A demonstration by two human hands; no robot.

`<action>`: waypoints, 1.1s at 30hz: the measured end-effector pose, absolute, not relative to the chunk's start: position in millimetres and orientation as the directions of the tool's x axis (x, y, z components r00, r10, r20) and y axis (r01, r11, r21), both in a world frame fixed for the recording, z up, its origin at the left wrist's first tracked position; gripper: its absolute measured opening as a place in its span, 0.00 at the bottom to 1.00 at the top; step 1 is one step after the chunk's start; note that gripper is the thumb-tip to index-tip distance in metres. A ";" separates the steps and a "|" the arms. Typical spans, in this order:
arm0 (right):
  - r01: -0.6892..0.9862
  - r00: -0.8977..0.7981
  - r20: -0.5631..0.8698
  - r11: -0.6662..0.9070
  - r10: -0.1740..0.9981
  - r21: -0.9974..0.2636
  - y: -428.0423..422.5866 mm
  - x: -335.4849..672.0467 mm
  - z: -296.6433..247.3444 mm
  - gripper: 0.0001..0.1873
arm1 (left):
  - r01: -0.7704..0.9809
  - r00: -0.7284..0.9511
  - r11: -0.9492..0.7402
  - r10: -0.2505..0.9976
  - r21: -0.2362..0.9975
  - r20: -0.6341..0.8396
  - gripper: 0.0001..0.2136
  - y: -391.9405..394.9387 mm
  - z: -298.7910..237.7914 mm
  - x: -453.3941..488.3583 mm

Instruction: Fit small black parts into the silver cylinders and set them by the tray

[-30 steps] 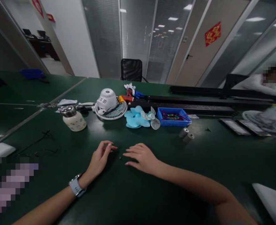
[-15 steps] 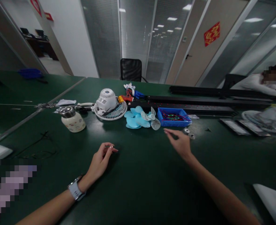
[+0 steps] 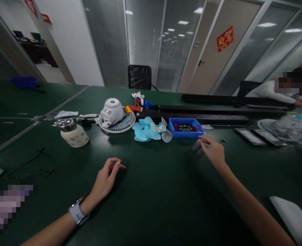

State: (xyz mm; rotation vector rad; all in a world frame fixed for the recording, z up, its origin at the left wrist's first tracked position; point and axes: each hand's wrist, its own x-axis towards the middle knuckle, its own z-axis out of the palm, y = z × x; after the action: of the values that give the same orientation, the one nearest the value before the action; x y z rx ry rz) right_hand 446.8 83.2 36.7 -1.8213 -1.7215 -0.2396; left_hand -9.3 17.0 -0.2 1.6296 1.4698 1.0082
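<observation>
My right hand [image 3: 213, 152] reaches over the table, thumb and fingers pinched at the top of small grey metal cylinders [image 3: 198, 149]. The cylinders are blurred and appear tilted. I cannot tell whether they are off the table. My left hand [image 3: 107, 177], with a watch [image 3: 78, 212] on its wrist, rests at the middle left; its fingers curl loosely toward the thumb and nothing shows in them. Just behind the right hand stands a blue tray [image 3: 171, 134] of coloured wires. Light-blue fan blades [image 3: 149, 130] lie left of it, a translucent blade [image 3: 166, 136] among them.
A white fan head [image 3: 112, 111] lies on its grille near a red-orange drill [image 3: 136, 107]. A cream flask [image 3: 75, 136] stands at left, near thin dark wires [image 3: 30, 165]. Long black rails [image 3: 217, 111] run behind. A person [image 3: 271, 92] works at far right.
My right hand has moved right and closed in on the metal cylinders, which now look tilted. The left hand keeps its place on the table. The view has shifted slightly.
</observation>
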 end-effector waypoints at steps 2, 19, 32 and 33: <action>0.955 0.142 0.511 0.018 0.848 -0.296 83.3 446.6 37.4 0.18 | 0.441 0.047 -0.099 0.995 0.892 0.087 0.15 16.7 0.8 -9.2; 0.932 0.190 0.536 0.021 0.823 -0.362 72.8 461.7 14.7 0.28 | 0.439 0.058 -0.100 0.995 0.893 0.083 0.15 15.0 3.8 -7.0; 0.690 0.224 0.299 0.066 0.928 -0.721 27.0 413.4 0.2 0.24 | 0.474 0.236 -0.310 0.946 0.824 0.220 0.09 2.6 5.9 7.2; 0.675 0.134 0.282 0.121 0.950 -0.728 21.6 396.2 2.3 0.23 | 0.466 0.301 -0.356 0.925 0.810 0.234 0.09 -1.0 7.4 14.6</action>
State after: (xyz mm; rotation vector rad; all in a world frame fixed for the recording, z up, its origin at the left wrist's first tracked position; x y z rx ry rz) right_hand 396.2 21.6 2.3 -1.6212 -1.6078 0.4394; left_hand 14.6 -1.0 7.4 1.9484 1.2344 0.9463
